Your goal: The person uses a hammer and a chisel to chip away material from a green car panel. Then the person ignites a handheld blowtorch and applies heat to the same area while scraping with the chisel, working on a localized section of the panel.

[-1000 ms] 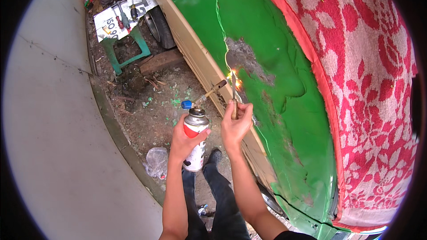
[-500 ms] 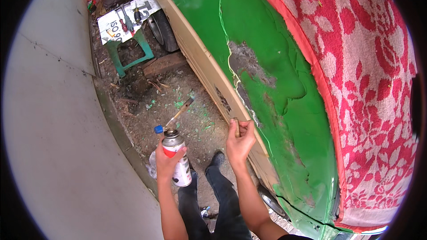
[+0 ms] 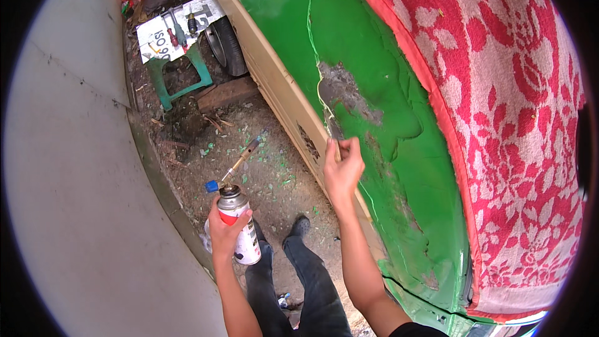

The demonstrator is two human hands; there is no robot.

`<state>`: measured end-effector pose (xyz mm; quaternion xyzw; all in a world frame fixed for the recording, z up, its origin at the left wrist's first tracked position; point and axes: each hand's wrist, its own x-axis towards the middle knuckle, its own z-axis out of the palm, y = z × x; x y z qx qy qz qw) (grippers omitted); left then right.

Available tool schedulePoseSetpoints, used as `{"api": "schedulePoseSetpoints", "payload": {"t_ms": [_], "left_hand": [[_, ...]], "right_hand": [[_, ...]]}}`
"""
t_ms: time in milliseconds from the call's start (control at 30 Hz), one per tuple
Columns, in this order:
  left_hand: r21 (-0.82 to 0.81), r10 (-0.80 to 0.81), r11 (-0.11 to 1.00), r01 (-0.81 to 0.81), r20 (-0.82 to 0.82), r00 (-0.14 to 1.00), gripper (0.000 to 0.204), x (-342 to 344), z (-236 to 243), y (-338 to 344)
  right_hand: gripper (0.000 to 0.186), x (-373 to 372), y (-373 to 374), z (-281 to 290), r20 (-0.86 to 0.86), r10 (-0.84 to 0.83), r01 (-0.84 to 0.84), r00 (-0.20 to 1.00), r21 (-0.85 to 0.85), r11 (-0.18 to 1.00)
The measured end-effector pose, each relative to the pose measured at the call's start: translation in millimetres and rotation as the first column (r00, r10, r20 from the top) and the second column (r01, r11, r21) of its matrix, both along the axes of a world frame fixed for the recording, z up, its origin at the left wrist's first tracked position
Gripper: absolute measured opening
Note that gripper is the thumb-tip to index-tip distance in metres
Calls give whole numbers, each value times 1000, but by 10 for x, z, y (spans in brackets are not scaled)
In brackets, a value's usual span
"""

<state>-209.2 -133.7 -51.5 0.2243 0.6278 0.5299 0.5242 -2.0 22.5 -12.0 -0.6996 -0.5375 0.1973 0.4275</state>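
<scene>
My left hand [image 3: 228,228] is wrapped round the can of a gas torch [image 3: 248,246], its blue knob and brass tube above my fingers. The nozzle points up and to the right over the ground; a faint bluish blur lies at its tip. Fingers closed, my right hand [image 3: 344,171] grips a slim tan tool [image 3: 338,151] at the lower edge of the green car panel [image 3: 368,31]; I cannot make out its working end. Cracked, lifted paint and rough grey patches [image 3: 349,90] run along the panel beside that hand.
A red and white patterned cloth [image 3: 499,118] covers the car's right part. Hand tools lie on a white plate [image 3: 150,34] over a green stool [image 3: 203,68], near a wheel [image 3: 224,50]. A pale wall [image 3: 68,168] rises at left. Green paint flakes litter the ground [image 3: 274,193].
My right hand has moved up along the panel edge with the tan tool, turning closer against the surface. The torch in my left hand has shifted slightly left.
</scene>
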Motion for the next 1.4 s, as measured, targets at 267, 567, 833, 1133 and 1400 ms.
{"api": "schedulePoseSetpoints", "payload": {"t_ms": [267,567,833,1133,1400], "left_hand": [[14,-30,999,30,-47,998,50,52,24,-31],[48,-65,997,66,-35,997,51,108,75,42],[24,-104,994,104,-7,995,53,154,108,109],[57,-128,990,130,-45,991,54,201,85,129],[54,-150,987,151,-23,988,55,161,92,193]], "right_hand": [[25,250,-311,-164,-106,16,-17,994,-8,1000],[21,266,-172,-326,-299,-10,11,954,2,1000],[21,125,-210,-296,-131,1,2,991,23,1000],[23,204,-177,-394,-233,-7,18,972,47,999],[23,99,-68,-398,-215,-37,33,976,-22,999]]}}
